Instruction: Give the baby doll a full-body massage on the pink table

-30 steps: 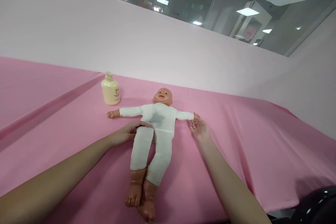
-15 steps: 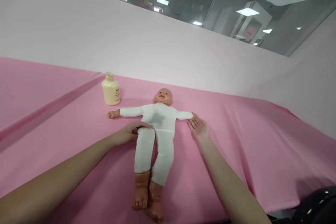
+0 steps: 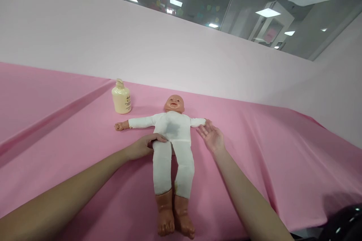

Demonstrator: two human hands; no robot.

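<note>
- On my screen, a cream pump bottle (image 3: 121, 101) stands up left of the middle, on the pink cloth (image 3: 249, 135). It is apart from both hands.
- Just below the bottle, one small doll fist (image 3: 121, 125) points to the left side of the frame, at the end of a white sleeve.
- My left hand (image 3: 143, 147) comes in from the lower left. It is on the near-left side of the doll's hip. One digit lies over the top of the hip, and the others go down its side, where I can't see their tips. It looks to me like a loose hold on the hip.
- The baby doll (image 3: 181, 146) lies on its back in the middle of the frame. Its long way runs up and down: head near the center, feet at the bottom. It lies right of my left hand and left of my right hand. My left hand is closer to its body.
- My right hand (image 3: 213, 138) is right of the middle, palm up, with fingers spread apart. The fingertips are at the end of the doll's other arm and hide its little hand. I can't tell if they touch it, and I see no grip there.
- A shiny black thing (image 3: 343, 226) sits in the lower right corner. I can't tell what it is.
</note>
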